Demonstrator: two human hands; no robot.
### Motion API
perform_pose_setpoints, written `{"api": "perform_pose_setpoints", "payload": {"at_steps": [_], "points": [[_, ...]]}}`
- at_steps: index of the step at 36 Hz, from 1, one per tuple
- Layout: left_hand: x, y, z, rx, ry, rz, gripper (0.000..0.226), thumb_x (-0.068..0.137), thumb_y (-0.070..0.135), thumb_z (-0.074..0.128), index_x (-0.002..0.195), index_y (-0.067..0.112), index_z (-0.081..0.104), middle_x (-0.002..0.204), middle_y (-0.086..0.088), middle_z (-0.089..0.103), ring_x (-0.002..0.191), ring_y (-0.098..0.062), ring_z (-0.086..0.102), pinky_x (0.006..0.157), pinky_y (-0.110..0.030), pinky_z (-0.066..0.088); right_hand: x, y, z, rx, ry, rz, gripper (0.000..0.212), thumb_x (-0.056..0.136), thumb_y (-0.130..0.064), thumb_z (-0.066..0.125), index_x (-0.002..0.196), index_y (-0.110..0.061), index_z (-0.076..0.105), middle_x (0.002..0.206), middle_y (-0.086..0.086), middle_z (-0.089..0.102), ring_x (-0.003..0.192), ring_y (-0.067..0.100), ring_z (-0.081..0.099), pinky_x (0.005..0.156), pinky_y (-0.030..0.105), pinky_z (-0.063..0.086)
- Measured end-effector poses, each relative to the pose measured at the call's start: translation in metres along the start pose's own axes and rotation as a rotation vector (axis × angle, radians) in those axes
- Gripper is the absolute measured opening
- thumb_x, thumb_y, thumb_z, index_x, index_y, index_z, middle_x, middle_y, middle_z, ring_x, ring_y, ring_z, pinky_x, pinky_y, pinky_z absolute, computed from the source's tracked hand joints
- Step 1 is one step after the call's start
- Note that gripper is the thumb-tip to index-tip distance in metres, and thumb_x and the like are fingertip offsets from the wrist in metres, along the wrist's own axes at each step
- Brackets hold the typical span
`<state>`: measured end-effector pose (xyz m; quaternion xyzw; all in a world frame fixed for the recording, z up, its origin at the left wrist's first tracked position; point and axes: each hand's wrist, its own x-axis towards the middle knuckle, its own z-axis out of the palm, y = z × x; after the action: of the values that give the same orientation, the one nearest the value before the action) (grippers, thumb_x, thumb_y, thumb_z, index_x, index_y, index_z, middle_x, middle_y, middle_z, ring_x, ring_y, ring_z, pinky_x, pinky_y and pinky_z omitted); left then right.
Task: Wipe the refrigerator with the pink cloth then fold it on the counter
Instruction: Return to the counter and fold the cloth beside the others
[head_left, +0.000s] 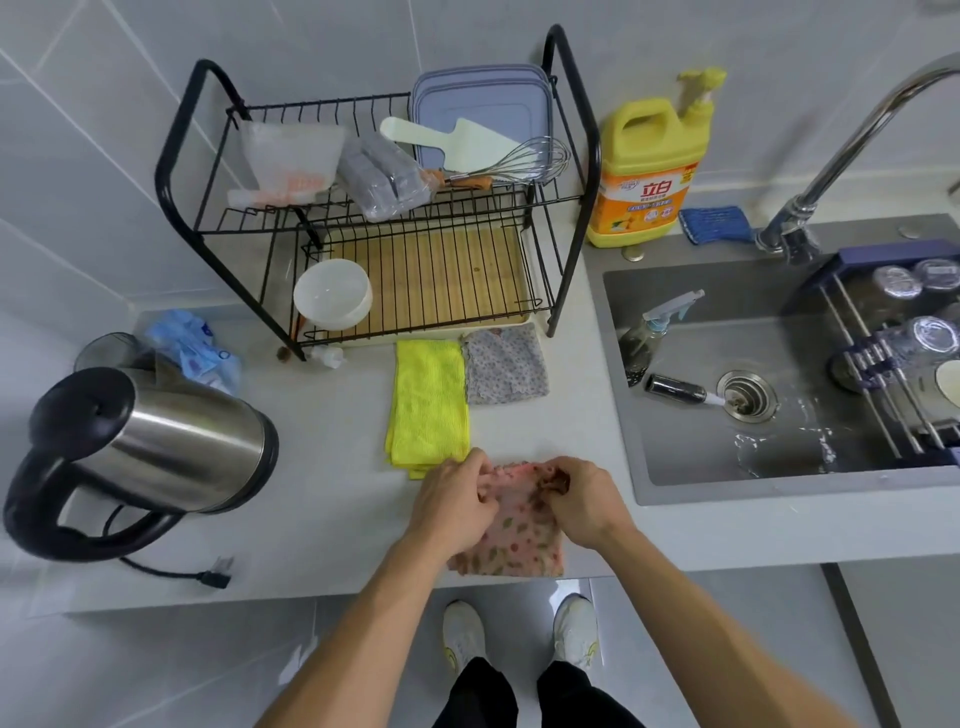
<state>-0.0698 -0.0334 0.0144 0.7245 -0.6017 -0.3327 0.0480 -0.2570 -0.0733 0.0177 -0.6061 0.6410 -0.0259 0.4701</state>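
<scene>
the pink cloth (519, 540) is lying flat on the counter (332, 467), close to its front edge and just in front of the person. its long axis is running from the far side toward the person, and the near hem is almost reaching the counter edge. the left hand (457, 501) is pinching the far left corner and the right hand (584, 499) is pinching the far right corner. the fingers of both are curling in on the fabric, and the far edge is bunching between them. so the body of the cloth is lying on the person's side of the fingers, and the 2 hands are equally near to it. i am judging that the folding step is going on, and that the next move is asking both hands to carry the far edge along this axis toward the near hem. a yellow cloth (428, 405) is lying just beside the left hand, with a grey flowered cloth (506, 366) behind. the sink (685, 447) is lying apart, to the right.
</scene>
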Motion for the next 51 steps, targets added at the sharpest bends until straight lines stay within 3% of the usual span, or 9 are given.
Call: {"api": "perform_pose_setpoints", "payload": {"at_steps": [4, 8, 17, 21, 24, 29, 36, 42, 51], "points": [[0.005, 0.009, -0.018, -0.134, -0.027, -0.026, 0.011, 0.085, 0.016, 0.068, 0.096, 0.019, 0.068, 0.095, -0.001, 0.072, 0.091, -0.024, 0.065, 0.08, -0.04, 0.055, -0.002, -0.007, -0.013, 0.011, 0.034, -0.013, 0.02, 0.089, -0.002, 0.06, 0.096, -0.017, 0.072, 0.092, 0.001, 0.071, 0.089, 0.025, 0.066, 0.077, 0.032, 0.053], [0.006, 0.025, -0.042, -0.265, 0.147, -0.011, 0.018, 0.086, 0.013, 0.073, 0.087, 0.028, 0.064, 0.084, 0.011, 0.068, 0.08, -0.014, 0.064, 0.066, -0.029, 0.045, -0.004, -0.023, -0.031, 0.099, 0.211, -0.133, 0.019, 0.087, 0.001, 0.064, 0.098, -0.013, 0.071, 0.095, 0.0, 0.068, 0.092, 0.023, 0.062, 0.077, 0.031, 0.047], [0.006, 0.029, -0.033, -0.23, 0.458, 0.191, 0.025, 0.077, -0.003, 0.074, 0.093, 0.015, 0.067, 0.095, 0.007, 0.065, 0.094, -0.018, 0.058, 0.079, -0.033, 0.049, -0.006, -0.018, -0.031, 0.001, 0.5, -0.407, 0.027, 0.077, 0.009, 0.068, 0.094, -0.012, 0.072, 0.095, -0.006, 0.059, 0.092, 0.014, 0.047, 0.073, 0.011, 0.037], [0.0, 0.008, 0.007, -0.058, 0.223, 0.124, 0.024, 0.081, 0.003, 0.068, 0.101, 0.018, 0.068, 0.106, 0.001, 0.064, 0.105, -0.027, 0.06, 0.086, -0.041, 0.049, -0.004, 0.008, -0.014, -0.201, 0.171, -0.28, 0.015, 0.084, -0.006, 0.07, 0.097, -0.013, 0.073, 0.107, 0.004, 0.065, 0.106, 0.03, 0.058, 0.086, 0.037, 0.05], [-0.009, -0.004, 0.027, -0.032, 0.047, 0.046, 0.032, 0.09, 0.01, 0.065, 0.118, 0.023, 0.072, 0.123, 0.005, 0.064, 0.116, -0.021, 0.06, 0.096, -0.036, 0.048, -0.008, 0.019, -0.008, -0.242, -0.031, -0.132, 0.023, 0.089, -0.037, 0.077, 0.104, -0.02, 0.075, 0.11, 0.001, 0.065, 0.105, 0.024, 0.062, 0.09, 0.032, 0.05], [-0.003, 0.002, 0.027, -0.098, 0.139, 0.005, 0.025, 0.094, 0.013, 0.061, 0.115, 0.022, 0.072, 0.12, 0.003, 0.069, 0.111, -0.022, 0.063, 0.091, -0.036, 0.049, -0.003, 0.016, 0.001, -0.047, 0.148, -0.054, 0.022, 0.093, -0.035, 0.075, 0.108, -0.02, 0.067, 0.109, -0.002, 0.065, 0.097, 0.02, 0.061, 0.077, 0.028, 0.042], [0.023, 0.008, 0.013, -0.215, 0.051, -0.104, 0.025, 0.099, 0.017, 0.057, 0.118, 0.026, 0.071, 0.12, 0.008, 0.074, 0.107, -0.021, 0.068, 0.092, -0.038, 0.057, 0.017, -0.006, 0.013, 0.261, 0.279, 0.109, 0.046, 0.097, -0.041, 0.073, 0.132, -0.015, 0.061, 0.103, -0.003, 0.069, 0.096, 0.023, 0.066, 0.087, 0.034, 0.053], [0.025, 0.008, 0.016, -0.348, 0.011, -0.157, 0.025, 0.102, 0.02, 0.056, 0.121, 0.028, 0.071, 0.121, 0.008, 0.073, 0.109, -0.017, 0.068, 0.096, -0.035, 0.056, 0.031, -0.01, 0.015, 0.378, 0.36, 0.198, 0.004, 0.098, -0.023, 0.07, 0.1, -0.02, 0.07, 0.09, -0.003, 0.069, 0.092, 0.028, 0.069, 0.08, 0.033, 0.052], [0.029, 0.005, 0.012, -0.546, 0.094, -0.234, 0.028, 0.104, 0.016, 0.053, 0.119, 0.026, 0.074, 0.121, 0.006, 0.073, 0.098, -0.007, 0.065, 0.089, -0.025, 0.05, 0.025, -0.016, 0.026, 0.297, 0.336, -0.042, 0.009, 0.094, -0.015, 0.069, 0.091, -0.017, 0.061, 0.089, -0.003, 0.066, 0.081, 0.011, 0.061, 0.072, 0.029, 0.043]]}}
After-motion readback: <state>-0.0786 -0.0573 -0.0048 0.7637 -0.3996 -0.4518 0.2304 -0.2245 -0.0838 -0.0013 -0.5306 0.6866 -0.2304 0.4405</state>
